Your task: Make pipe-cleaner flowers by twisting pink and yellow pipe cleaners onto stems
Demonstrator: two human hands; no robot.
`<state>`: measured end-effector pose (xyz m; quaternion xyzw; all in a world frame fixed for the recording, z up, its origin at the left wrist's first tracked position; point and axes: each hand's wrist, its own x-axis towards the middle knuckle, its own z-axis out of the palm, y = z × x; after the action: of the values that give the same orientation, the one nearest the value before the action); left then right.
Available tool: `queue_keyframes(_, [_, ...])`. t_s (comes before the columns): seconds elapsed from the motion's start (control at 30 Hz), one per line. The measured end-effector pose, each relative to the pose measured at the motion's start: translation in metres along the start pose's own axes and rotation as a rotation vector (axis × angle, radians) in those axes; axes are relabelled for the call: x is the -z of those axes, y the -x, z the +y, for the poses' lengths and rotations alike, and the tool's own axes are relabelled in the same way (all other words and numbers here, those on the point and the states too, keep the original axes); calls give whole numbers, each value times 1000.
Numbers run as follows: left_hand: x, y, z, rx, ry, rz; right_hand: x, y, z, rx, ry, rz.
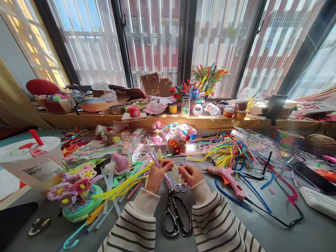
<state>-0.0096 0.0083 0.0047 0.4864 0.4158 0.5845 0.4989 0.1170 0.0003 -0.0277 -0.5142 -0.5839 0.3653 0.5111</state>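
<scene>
In the middle of the table, my left hand (159, 175) pinches a yellow pipe cleaner (174, 171) between thumb and fingers. A looped end of it stands up above that hand. My right hand (193, 174) grips the other part, which curves down between the hands. Under them lie large black-handled scissors (172, 224), handles toward me. Small white-handled scissors (181, 188) sit just beyond. Behind my left hand are lilac pipe cleaners (154, 159). More yellow pipe cleaners (123, 185) fan out to its left.
A pink glue gun (228, 177) with a black cord lies right of my right hand. At left stand a drink cup (43, 168) and a flower-topped turquoise piece (84, 206). A pile of coloured pipe cleaners (233, 150) and a flower basket (173, 145) lie farther back.
</scene>
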Motion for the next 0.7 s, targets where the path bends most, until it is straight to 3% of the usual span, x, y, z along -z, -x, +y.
queue_keyframes(0.27, [-2, 3, 5, 118, 156, -56, 1, 0, -4, -91, -230, -56])
queue_keyframes(0.47, [-1, 5, 8, 237, 277, -134, 1, 1, -7, -185, -402, -191])
queue_keyframes(0.7, [0, 5, 7, 239, 306, -152, -1, -2, -3, -246, -479, -218])
